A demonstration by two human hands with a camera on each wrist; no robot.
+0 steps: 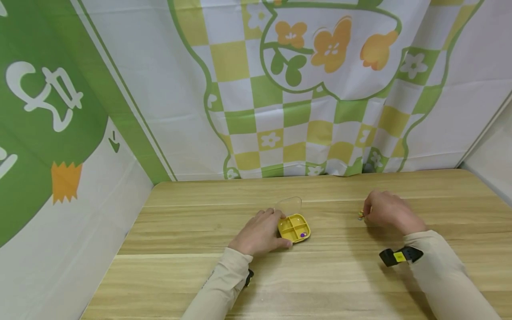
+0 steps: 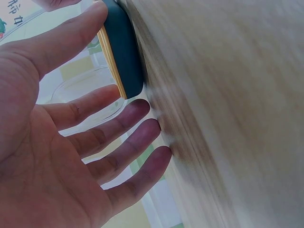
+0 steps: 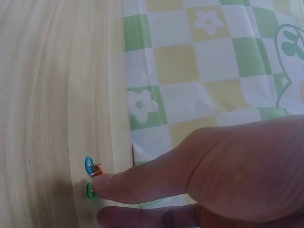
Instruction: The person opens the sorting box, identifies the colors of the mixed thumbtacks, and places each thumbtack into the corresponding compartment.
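A small yellow box [image 1: 294, 228] with four-part divider and dark teal outer shell [image 2: 125, 52] lies on the table, its clear lid [image 1: 290, 205] swung back. Something small and purple [image 1: 302, 235] is in the near right compartment. My left hand [image 1: 260, 233] grips the box from its left, thumb and index finger at opposite sides, other fingers spread along the table. To the right, my right hand [image 1: 392, 213] reaches down to a few thumbtacks: blue [image 3: 89, 165], orange [image 3: 99, 169] and green [image 3: 90, 191]. The thumb tip touches the group, with a gap showing between thumb and finger.
The wooden table [image 1: 340, 275] runs back to a checked, flowered curtain [image 1: 280, 129]. A green and white cloth [image 1: 52, 111] hangs along the left side. A black strap [image 1: 401, 256] is on the right sleeve.
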